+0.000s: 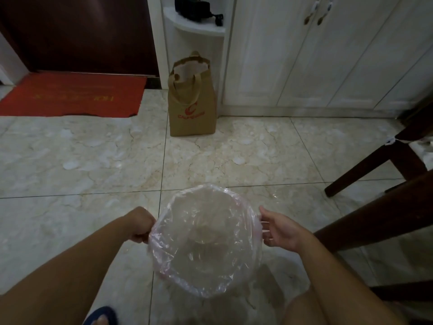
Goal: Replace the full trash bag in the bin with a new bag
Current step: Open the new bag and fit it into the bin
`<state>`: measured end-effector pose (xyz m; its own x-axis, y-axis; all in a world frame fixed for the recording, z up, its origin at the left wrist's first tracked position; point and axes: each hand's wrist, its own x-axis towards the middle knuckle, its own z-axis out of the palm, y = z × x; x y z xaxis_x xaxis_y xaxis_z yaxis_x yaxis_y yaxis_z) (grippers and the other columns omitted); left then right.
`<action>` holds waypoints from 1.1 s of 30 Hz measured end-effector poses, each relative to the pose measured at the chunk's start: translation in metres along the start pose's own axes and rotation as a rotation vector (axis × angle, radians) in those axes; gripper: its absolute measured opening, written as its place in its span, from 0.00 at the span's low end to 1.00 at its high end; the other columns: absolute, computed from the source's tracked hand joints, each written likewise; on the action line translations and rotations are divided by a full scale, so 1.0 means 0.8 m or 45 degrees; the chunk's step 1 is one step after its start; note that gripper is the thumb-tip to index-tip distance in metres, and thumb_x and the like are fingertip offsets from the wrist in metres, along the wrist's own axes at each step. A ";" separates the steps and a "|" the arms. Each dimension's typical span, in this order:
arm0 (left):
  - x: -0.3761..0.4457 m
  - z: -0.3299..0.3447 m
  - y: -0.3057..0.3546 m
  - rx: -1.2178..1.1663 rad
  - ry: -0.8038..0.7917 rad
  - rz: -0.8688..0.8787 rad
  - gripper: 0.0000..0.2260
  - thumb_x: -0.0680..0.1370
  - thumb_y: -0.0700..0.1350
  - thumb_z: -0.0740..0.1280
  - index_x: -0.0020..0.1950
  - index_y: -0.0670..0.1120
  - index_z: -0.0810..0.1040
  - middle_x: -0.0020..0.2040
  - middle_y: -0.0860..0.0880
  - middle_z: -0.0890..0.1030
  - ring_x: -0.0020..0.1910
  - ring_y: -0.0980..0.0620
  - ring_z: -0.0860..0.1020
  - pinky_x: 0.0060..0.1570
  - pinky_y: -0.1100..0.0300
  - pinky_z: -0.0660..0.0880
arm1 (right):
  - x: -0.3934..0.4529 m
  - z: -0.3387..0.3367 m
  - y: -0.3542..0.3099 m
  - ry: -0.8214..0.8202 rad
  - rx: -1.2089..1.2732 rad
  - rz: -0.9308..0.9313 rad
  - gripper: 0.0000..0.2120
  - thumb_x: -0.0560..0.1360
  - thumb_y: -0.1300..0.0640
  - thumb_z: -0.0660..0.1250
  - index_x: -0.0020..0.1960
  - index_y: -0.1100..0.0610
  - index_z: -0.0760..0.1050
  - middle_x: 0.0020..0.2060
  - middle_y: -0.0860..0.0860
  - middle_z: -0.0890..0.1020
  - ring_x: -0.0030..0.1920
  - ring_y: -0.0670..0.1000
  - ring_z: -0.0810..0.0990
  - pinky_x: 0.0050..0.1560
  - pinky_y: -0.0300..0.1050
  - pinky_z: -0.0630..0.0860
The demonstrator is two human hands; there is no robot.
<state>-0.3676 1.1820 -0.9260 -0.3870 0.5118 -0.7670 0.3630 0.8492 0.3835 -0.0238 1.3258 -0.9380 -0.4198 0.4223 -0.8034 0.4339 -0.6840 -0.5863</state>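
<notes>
A clear, faintly pink plastic bag (206, 242) is spread wide open over a round bin on the tiled floor, low in the middle of the head view. The bin itself is hidden under the plastic. My left hand (140, 225) grips the bag's rim on its left side with curled fingers. At the right side my right hand (278, 228) pinches the rim, its fingers curled inward. The bag's inside looks empty and crinkled.
A brown paper carrier bag (192, 102) stands against a white cabinet (304, 55) ahead. A red doormat (70, 95) lies at the far left before a dark door. Dark wooden chair legs (375, 165) stand close on the right. My sandalled foot (103, 316) is at the bottom.
</notes>
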 end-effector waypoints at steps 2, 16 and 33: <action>0.000 0.009 0.002 -0.051 0.001 -0.019 0.06 0.75 0.32 0.68 0.40 0.33 0.81 0.30 0.42 0.81 0.23 0.51 0.78 0.23 0.62 0.75 | -0.003 0.001 -0.002 -0.047 -0.027 -0.051 0.17 0.78 0.40 0.62 0.48 0.53 0.80 0.42 0.50 0.83 0.41 0.50 0.77 0.44 0.43 0.69; 0.000 0.003 -0.001 0.043 -0.310 -0.251 0.11 0.77 0.36 0.64 0.35 0.40 0.81 0.31 0.45 0.83 0.28 0.51 0.81 0.31 0.62 0.75 | -0.010 0.001 0.007 0.128 -0.242 0.047 0.10 0.76 0.62 0.62 0.48 0.65 0.81 0.37 0.55 0.81 0.30 0.46 0.73 0.30 0.37 0.65; -0.005 -0.009 0.028 -0.315 0.357 -0.049 0.05 0.73 0.34 0.65 0.42 0.31 0.77 0.35 0.35 0.81 0.30 0.41 0.79 0.32 0.54 0.78 | 0.004 0.012 0.012 0.219 0.097 -0.158 0.07 0.76 0.62 0.67 0.51 0.63 0.81 0.41 0.56 0.82 0.37 0.51 0.78 0.40 0.41 0.75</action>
<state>-0.3636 1.2001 -0.9108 -0.6257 0.4656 -0.6259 0.1409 0.8566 0.4964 -0.0289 1.3148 -0.9453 -0.3213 0.5967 -0.7353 0.3231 -0.6608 -0.6774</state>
